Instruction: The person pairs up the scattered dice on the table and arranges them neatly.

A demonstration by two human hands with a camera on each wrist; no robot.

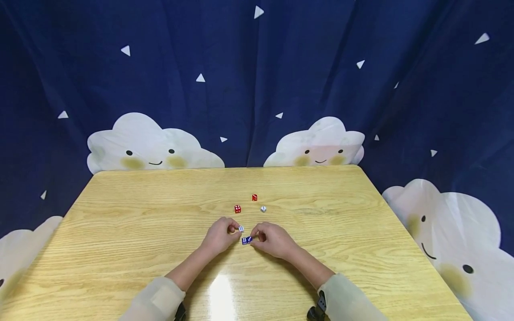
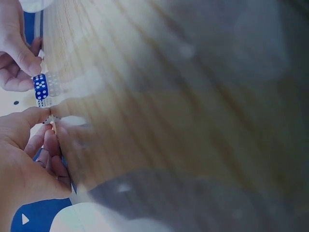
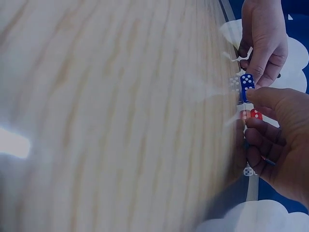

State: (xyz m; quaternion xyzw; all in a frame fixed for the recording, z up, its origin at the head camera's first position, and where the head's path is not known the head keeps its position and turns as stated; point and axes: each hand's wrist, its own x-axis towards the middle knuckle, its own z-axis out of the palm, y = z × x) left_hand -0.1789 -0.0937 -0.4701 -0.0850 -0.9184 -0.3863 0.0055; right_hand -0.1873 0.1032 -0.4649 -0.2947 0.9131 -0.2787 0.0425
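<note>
Near the middle of the wooden table two blue dice stand side by side, a left one (image 1: 244,241) and a right one (image 1: 249,239). My right hand (image 1: 275,240) pinches the right blue die between thumb and index finger. Just behind the pair is a white die (image 1: 241,228), pinched at its side by the thumb and index finger of my left hand (image 1: 219,236). In the right wrist view the blue dice (image 3: 246,81) overlap, with my right thumb over part of them. The left wrist view shows the blue dice (image 2: 41,87) between both hands.
Beyond the hands lie a red die (image 1: 238,208), a second red die (image 1: 254,197) farther back, and another white die (image 1: 263,208). The wooden table (image 1: 120,245) reaches back to a dark blue curtain (image 1: 241,53) printed with clouds and triangles.
</note>
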